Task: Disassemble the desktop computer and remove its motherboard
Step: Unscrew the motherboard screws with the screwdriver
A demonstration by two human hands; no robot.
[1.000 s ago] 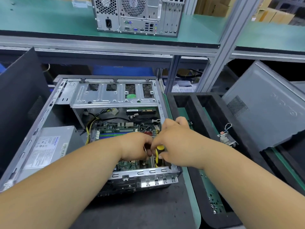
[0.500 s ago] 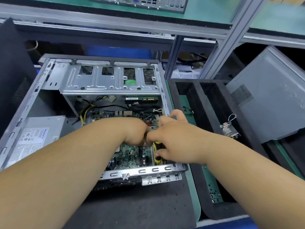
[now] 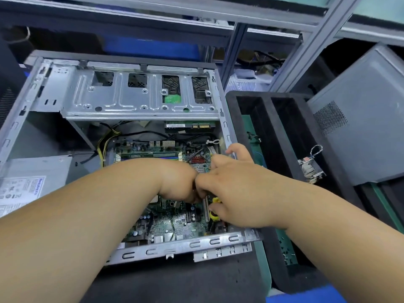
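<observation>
Since a second ago the view has tipped down and closer; the second computer on the far shelf has left the frame. Both hands have stayed together over the right side of the motherboard point(image 3: 175, 224), which still lies inside the open computer case point(image 3: 140, 95) on the bench point(image 3: 175, 281).

The right hand point(image 3: 236, 193) curls round a yellow-handled screwdriver point(image 3: 215, 215). The left hand point(image 3: 179, 184) has its fingers curled down at the same spot; what they hold is hidden.

Judgement: a fastener or connector near the right edge is being worked; the board is not yet free.

Counts:
- case: one
- motherboard: one
- screwdriver: one
- power supply point(image 3: 28, 184), left: one
- black tray point(image 3: 273, 132), right: one, holding one small wired part point(image 3: 311, 167)
- leaning side panel point(image 3: 367, 119): one
</observation>
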